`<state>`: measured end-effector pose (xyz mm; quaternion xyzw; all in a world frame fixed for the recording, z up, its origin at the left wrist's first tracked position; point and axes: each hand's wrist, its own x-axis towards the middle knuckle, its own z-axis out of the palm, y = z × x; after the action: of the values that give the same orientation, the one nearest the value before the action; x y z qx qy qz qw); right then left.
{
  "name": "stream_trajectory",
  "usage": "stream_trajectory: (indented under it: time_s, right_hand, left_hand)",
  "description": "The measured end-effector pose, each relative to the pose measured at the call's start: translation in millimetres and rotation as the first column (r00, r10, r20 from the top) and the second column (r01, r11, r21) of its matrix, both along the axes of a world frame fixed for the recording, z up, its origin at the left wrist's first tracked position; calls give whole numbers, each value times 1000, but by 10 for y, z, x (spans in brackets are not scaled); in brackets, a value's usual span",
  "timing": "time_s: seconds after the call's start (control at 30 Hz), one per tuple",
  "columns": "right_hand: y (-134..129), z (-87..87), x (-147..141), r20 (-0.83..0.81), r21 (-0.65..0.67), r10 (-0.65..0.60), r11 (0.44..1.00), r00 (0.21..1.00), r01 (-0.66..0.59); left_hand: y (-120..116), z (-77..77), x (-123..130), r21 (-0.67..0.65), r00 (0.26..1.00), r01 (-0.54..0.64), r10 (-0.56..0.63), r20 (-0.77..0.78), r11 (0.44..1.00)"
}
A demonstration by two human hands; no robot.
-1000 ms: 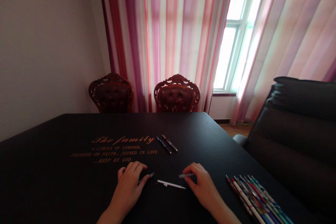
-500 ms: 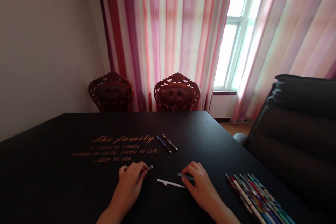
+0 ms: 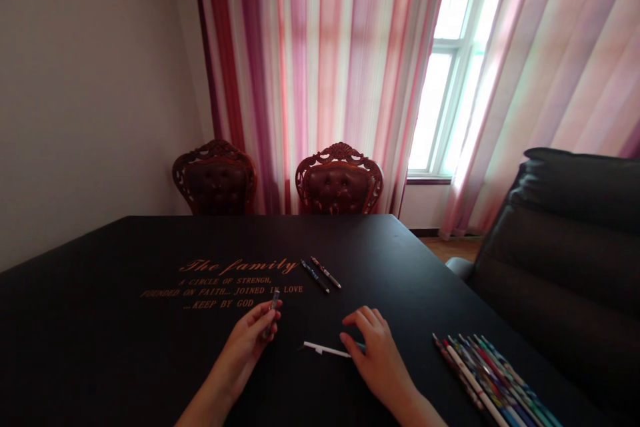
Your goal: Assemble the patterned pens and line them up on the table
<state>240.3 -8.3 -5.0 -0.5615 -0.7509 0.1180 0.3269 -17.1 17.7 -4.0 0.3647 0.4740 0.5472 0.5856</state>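
My left hand (image 3: 249,333) is closed around a short, dark pen barrel (image 3: 275,310) with a greyish end, held tilted upward above the table. My right hand (image 3: 375,350) rests low over the table with thumb and forefinger apart. A small teal piece (image 3: 361,347) shows behind its thumb, mostly hidden by the fingers. Between the hands lies a slim white pen part (image 3: 327,349) with a small clip-like tab and a thin dark tip. Its right end reaches my right thumb. Farther back, a blue patterned pen (image 3: 315,275) and a brown patterned pen (image 3: 326,273) lie side by side.
A row of several colourful pens (image 3: 493,380) lies on the black table (image 3: 100,333) at the right. Gold lettering (image 3: 240,265) marks the tabletop. Two carved chairs (image 3: 340,183) stand behind the far edge, and a black armchair (image 3: 565,267) on the right.
My left hand has turned and raised its pen barrel upright. My right fingers have spread; the grey tube that they held no longer shows between them. The view has shifted slightly.
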Motion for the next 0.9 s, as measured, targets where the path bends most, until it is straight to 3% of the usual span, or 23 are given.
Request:
stream_trajectory:
  time_s: [0.23,0.47,0.77,0.9]
  right_hand:
    - [-133,85,-514,86,16,188,982,978,-190]
    - [-68,-43,-734,167,50,195,977,966,-206]
    - [-59,-10,-644,-161,190,196,968,967,-164]
    - [-25,20,-487,-313,257,175,962,933,-94]
  left_hand:
    - [-35,13,16,-40,995,-15,18,94,999]
    - [6,-46,2,27,1000,-15,15,27,1000]
    - [-76,-35,139,262,962,100,-26,-273,960]
    - [-154,-31,223,360,840,272,-37,-542,892]
